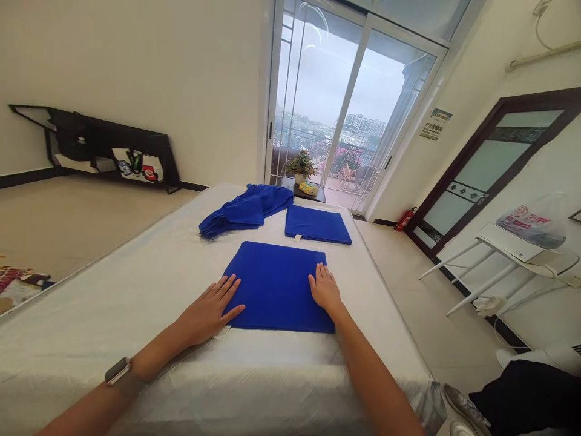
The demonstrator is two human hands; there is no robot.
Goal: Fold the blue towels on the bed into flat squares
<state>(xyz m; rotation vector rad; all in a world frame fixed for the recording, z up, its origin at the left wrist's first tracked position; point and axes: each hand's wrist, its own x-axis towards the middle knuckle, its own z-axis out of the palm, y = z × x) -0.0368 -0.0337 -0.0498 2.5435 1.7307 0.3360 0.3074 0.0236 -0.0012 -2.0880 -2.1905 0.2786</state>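
Note:
A blue cloth (pixel 276 287), folded into a flat near-rectangle, lies on the white-covered mattress (pixel 149 290) in front of me. My left hand (pixel 213 306) rests flat at its left edge with fingers spread, a watch on the wrist. On the right edge my right hand (pixel 325 287) lies flat, fingers stretched forward. A white tag (pixel 222 332) sticks out near the left hand. Behind it on the right is a second folded blue cloth (pixel 318 224), also with a small white tag. Beside that, a heap of blue cloth (pixel 247 209) lies loosely bunched.
Beyond the mattress, a small dark table (pixel 313 192) bears a potted plant (pixel 300 165) and a yellow box (pixel 308 189). At right stand a white table (pixel 512 245) with a plastic bag (pixel 533 221) and a fire extinguisher (pixel 405 219). A black cabinet (pixel 104 142) stands against the left wall.

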